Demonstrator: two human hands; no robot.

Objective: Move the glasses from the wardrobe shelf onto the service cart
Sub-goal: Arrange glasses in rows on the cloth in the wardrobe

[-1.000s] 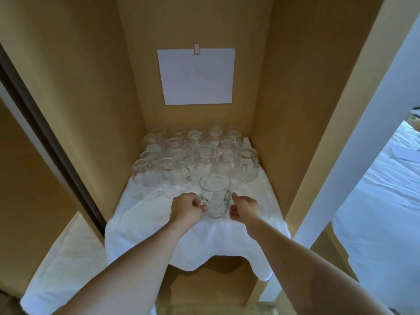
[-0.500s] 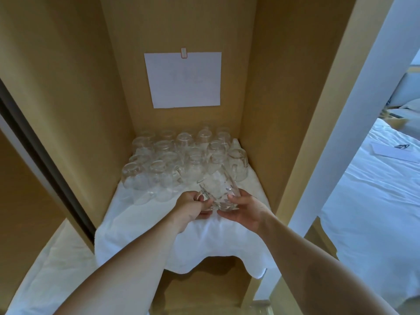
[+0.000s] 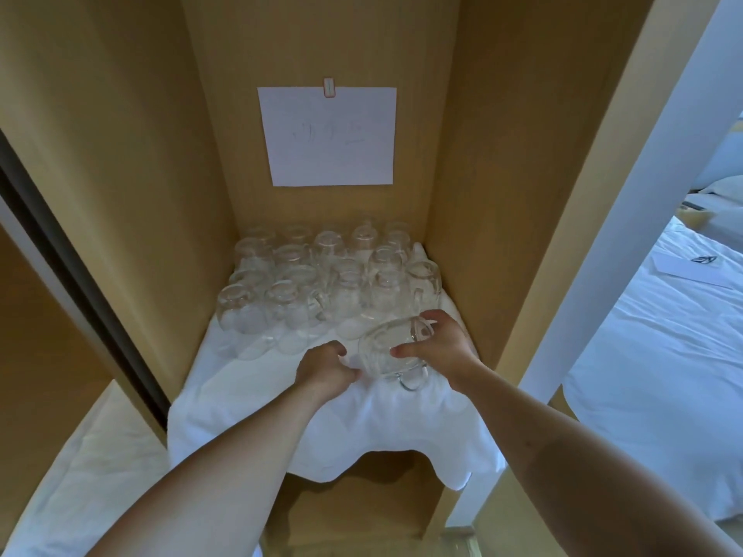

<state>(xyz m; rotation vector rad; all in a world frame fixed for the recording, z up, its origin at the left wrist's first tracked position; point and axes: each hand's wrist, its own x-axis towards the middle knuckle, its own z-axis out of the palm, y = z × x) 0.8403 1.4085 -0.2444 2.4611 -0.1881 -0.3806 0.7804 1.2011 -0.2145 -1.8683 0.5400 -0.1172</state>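
Several clear glass mugs [image 3: 321, 283] stand upside down on a white cloth [image 3: 281, 416] that covers the wardrobe shelf. One glass mug [image 3: 382, 351] is lifted off the cloth and tilted on its side, handle pointing down. My right hand [image 3: 438, 347] grips it from the right, fingers over its top and thumb across its wall. My left hand [image 3: 325, 365] has curled fingers against the mug's left edge; whether it grips the mug I cannot tell. The service cart is out of view.
Wooden walls [image 3: 482, 195] close in the shelf on the left, back and right. A white paper sheet [image 3: 327, 136] is clipped to the back wall. A white post [image 3: 627, 235] stands to the right, with a white bed [image 3: 663, 375] beyond it.
The mug came off the cloth and turned onto its side, moving right in my right hand. My left hand left the handle and now sits beside the mug.
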